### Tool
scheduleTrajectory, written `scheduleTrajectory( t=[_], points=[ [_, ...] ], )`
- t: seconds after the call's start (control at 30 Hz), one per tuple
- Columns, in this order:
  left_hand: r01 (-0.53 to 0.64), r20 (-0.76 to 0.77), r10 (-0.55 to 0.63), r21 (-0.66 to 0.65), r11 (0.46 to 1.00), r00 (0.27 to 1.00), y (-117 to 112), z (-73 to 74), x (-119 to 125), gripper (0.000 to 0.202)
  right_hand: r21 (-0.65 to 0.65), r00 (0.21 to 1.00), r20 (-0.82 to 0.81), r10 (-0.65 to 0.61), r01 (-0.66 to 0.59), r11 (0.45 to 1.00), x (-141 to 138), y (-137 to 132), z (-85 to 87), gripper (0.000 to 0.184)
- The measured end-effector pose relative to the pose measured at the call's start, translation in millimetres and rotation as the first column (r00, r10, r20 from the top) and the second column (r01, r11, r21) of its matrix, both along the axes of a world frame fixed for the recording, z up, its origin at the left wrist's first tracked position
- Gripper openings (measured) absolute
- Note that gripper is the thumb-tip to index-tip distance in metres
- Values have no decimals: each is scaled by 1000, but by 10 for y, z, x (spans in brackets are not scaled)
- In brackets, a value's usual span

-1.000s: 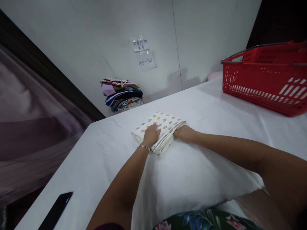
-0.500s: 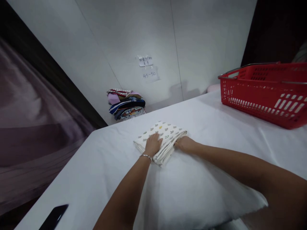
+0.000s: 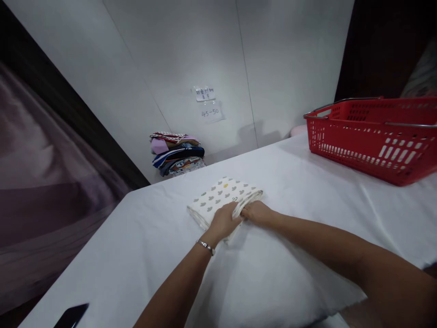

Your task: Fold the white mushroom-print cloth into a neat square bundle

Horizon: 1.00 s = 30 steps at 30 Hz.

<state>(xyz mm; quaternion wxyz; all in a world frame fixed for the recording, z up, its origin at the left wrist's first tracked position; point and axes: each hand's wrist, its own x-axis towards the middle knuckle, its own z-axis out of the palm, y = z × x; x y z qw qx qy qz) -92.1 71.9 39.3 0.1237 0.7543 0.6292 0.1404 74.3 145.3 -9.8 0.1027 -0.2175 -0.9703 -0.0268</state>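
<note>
A folded white cloth with small grey shapes (image 3: 220, 197) lies on the white-covered table (image 3: 307, 182). My left hand (image 3: 223, 222), a bracelet on its wrist, rests on the cloth's near edge with its fingers curled over it. My right hand (image 3: 257, 212) meets it at the cloth's near right corner, fingers closed on the folded edge. Both hands touch each other at that corner.
A red plastic basket (image 3: 372, 136) stands at the table's far right. A stack of folded coloured clothes (image 3: 176, 152) sits against the white wall at the back. A dark flat object (image 3: 70, 315) lies at the near left edge. Paper notes (image 3: 208, 102) hang on the wall.
My left hand slid from the cloth's top toward its near right edge, meeting the right hand. The cloth stays in place; the view shifted slightly.
</note>
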Motion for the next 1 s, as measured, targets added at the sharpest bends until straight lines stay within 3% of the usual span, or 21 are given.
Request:
scheduleTrajectory(
  t=[0.23, 0.43, 0.63, 0.87, 1.0],
  points=[
    [42, -184, -23, 98, 994, 983, -14, -98, 20, 48, 3, 999, 13, -32, 32, 999, 55, -52, -2, 28],
    [-8, -260, 45, 140, 990, 964, -53, -94, 20, 45, -10, 997, 9, -72, 72, 997, 51, -51, -64, 26],
    [50, -337, 12, 177, 983, 942, -82, -213, 53, 44, -22, 998, -26, -58, 57, 998, 64, -36, -102, 28],
    [48, -348, 16, 175, 983, 937, -96, -227, 65, 47, -59, 994, -17, -107, 105, 993, 58, -95, -9, 28],
    [17, -317, 49, 202, 979, 947, -182, -218, 77, 53, -155, 987, -43, -152, 144, 977, 94, -159, 66, 26]
  ],
)
